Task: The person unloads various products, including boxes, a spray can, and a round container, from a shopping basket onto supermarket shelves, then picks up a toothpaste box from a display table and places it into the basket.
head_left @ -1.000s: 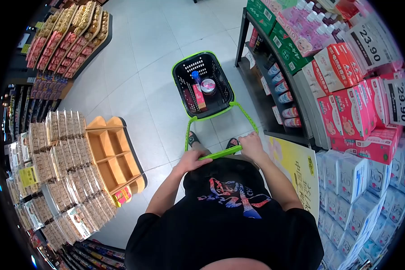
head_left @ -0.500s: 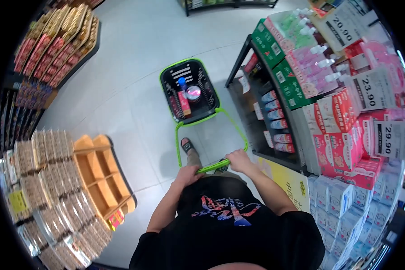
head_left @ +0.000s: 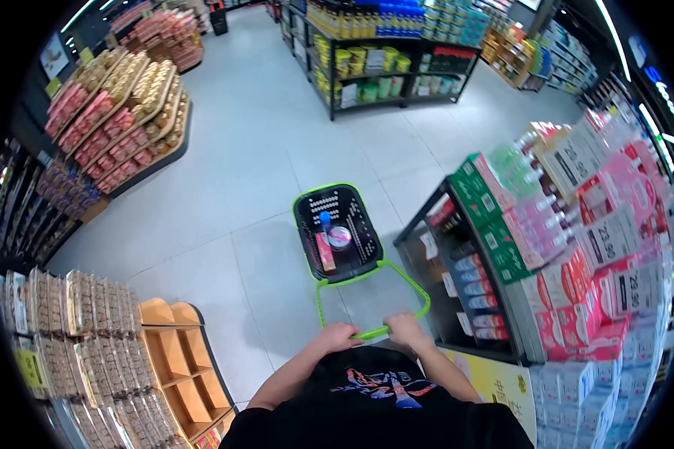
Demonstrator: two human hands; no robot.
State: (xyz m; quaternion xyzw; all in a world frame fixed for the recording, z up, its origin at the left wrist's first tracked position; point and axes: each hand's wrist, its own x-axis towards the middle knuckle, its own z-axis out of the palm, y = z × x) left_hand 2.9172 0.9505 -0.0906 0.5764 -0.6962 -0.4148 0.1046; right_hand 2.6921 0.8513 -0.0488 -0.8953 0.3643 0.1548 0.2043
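A black shopping basket with a green rim is on the floor ahead of me. Its long green handle reaches back toward my body. My left hand is closed round the left part of the handle's crossbar, while my right hand grips it at the right corner. Inside the basket lie a pink box, a small blue item at its far end, and a round tub with a pink and white lid.
On my right, a dark shelf carries boxes, bottles and price cards. A wooden stand and stacked clear packs are at my left. Farther off stand a tiered display and a black shelf unit. Pale tiled floor runs between them.
My view has tilted up, showing more of the far aisle and shelves. Basket and hands now appear lower and slightly right in view. Both hands remain on the handle.
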